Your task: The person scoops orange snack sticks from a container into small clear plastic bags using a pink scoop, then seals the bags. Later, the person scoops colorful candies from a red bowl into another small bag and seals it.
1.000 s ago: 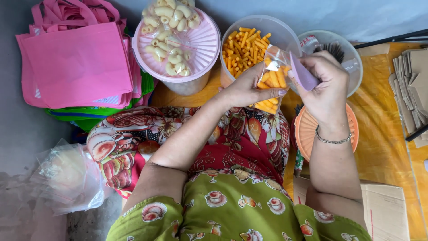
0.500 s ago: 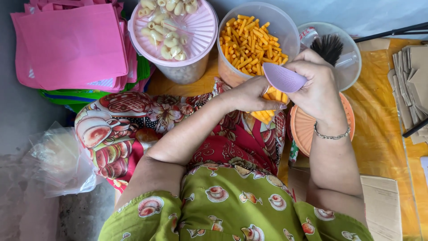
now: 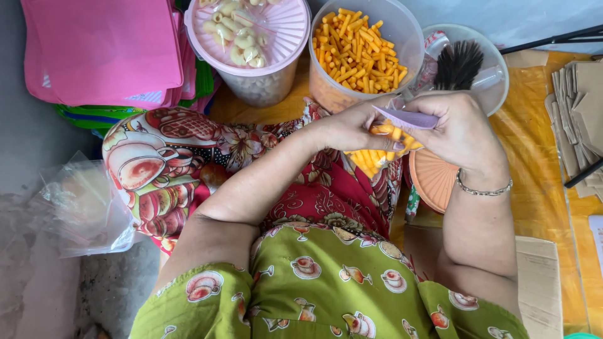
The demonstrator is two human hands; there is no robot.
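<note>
My left hand (image 3: pixel 355 129) pinches the mouth of a small clear bag of orange stick snacks (image 3: pixel 377 154), which hangs over my lap. My right hand (image 3: pixel 461 129) grips a purple plastic scoop (image 3: pixel 405 118) and tips it at the bag's opening. Just beyond both hands stands a clear tub of orange stick snacks (image 3: pixel 361 50). The bag's lower part is partly hidden by my hands.
A pink-lidded tub (image 3: pixel 248 37) with pale puffed snacks on its lid stands at the left. Pink cloth bags (image 3: pixel 103 47) lie far left. A clear bowl with a black brush (image 3: pixel 461 63), an orange lid (image 3: pixel 433 179), brown paper pieces (image 3: pixel 581 107) and a crumpled plastic bag (image 3: pixel 81 207) surround me.
Both hands have drawn back from the orange snack tub toward my lap. The scoop has come down to the bag's mouth, and the view has moved in closer.
</note>
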